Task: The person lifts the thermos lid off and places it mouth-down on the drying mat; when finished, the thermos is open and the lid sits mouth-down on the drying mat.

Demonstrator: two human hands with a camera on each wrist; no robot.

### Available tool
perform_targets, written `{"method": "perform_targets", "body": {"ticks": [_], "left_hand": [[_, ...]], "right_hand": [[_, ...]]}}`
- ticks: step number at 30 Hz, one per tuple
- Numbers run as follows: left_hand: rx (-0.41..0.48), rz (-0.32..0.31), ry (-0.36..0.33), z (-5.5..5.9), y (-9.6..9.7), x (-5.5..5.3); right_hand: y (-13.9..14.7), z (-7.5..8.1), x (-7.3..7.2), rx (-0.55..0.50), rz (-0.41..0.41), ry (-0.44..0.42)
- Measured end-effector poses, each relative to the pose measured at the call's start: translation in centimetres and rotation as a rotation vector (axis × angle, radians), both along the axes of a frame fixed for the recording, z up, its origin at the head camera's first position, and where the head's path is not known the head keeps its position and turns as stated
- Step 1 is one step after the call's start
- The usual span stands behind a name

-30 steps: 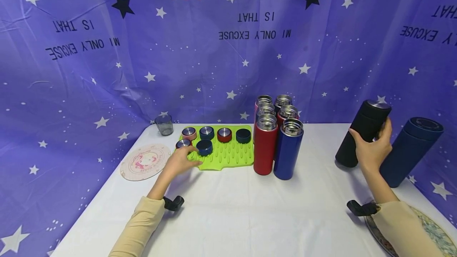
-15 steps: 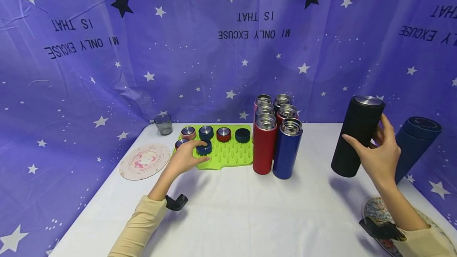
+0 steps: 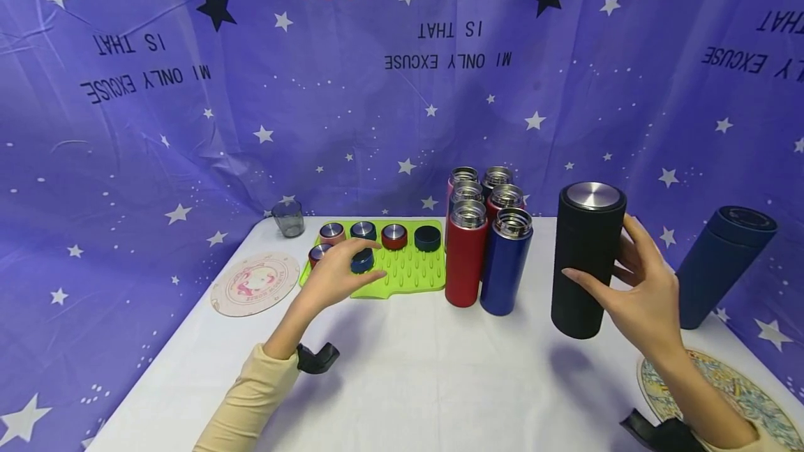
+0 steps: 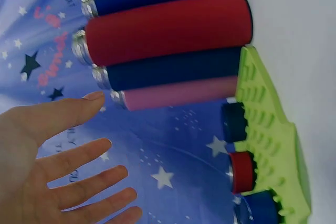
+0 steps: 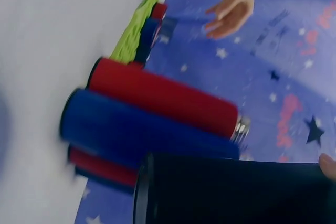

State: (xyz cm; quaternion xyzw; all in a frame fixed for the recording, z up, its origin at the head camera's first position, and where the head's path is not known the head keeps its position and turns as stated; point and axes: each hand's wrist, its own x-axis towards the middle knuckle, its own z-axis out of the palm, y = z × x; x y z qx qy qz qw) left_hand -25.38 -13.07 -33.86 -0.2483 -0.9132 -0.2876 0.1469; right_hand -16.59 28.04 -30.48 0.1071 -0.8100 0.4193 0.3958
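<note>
My right hand (image 3: 643,298) grips a capped black thermos bottle (image 3: 584,270) with a silver disc on its lid, held upright above the table, its shadow falling below. In the right wrist view the black thermos (image 5: 236,192) fills the lower edge, with a fingertip on it. My left hand (image 3: 342,274) hovers over the green mat (image 3: 408,274), fingers spread and holding nothing. Behind it shows a blue bottle lid (image 3: 362,261), partly hidden. The left wrist view shows the left hand (image 4: 68,166) with fingers apart, away from the lids.
Several lidless thermoses stand mid-table, a red one (image 3: 466,257) and a blue one (image 3: 506,264) in front. More lids, such as a red one (image 3: 394,236), sit on the mat. A capped navy thermos (image 3: 725,267), patterned round mat (image 3: 722,382), pink coaster (image 3: 256,284) and glass (image 3: 289,220) flank them.
My right hand has lifted the black thermos off the table, brought it left and nearer, and straightened it. The left hand has risen slightly and shifted right, away from the blue lid.
</note>
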Motion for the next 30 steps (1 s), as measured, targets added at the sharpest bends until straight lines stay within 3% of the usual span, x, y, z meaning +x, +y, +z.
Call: {"method": "perform_targets", "body": {"ticks": [7,15,18,30], "left_hand": [[0.072,-0.101,0.044,1.5,1.3,0.9],[0.250,-0.347,0.098,3.3,3.4,1.6],[0.278,-0.409,0.103,3.6,4.0,1.8],[0.301,-0.501,0.066,3.4,4.3,1.5]], "right_hand": [[-2.5,-0.1,0.9,0.069,0.139,0.053],[-5.4,-0.4,0.6,0.131,0.266,0.011],[-6.4,-0.7,0.2,0.179,0.324,0.002],[-8.9,-1.6,-2.5,0.314,0.505,-0.123]]}}
